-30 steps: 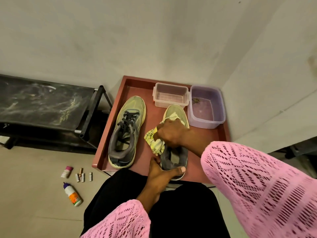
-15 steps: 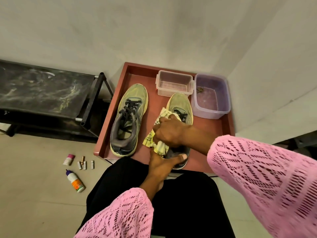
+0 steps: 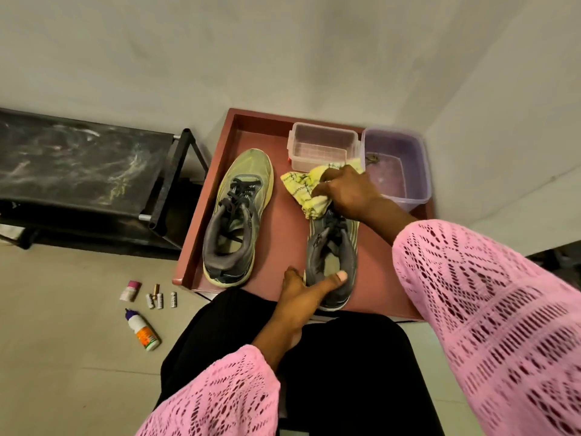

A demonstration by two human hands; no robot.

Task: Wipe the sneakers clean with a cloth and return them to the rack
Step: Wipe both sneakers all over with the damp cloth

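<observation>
Two grey and yellow-green sneakers lie toes-away on a reddish-brown tray. The left sneaker lies untouched. My left hand grips the heel of the right sneaker, thumb over the collar. My right hand holds a crumpled yellow cloth and presses it on that sneaker's toe, which is hidden under hand and cloth. The black shoe rack stands to the left of the tray.
At the tray's far end sit a clear plastic box and a purple tub with water. On the floor at left lie a small glue bottle, several batteries and a small pink-capped item. Walls close in behind and right.
My right hand has moved the cloth forward from the sneaker's tongue to its toe. My left hand keeps its hold on the heel. The camera view shifted slightly.
</observation>
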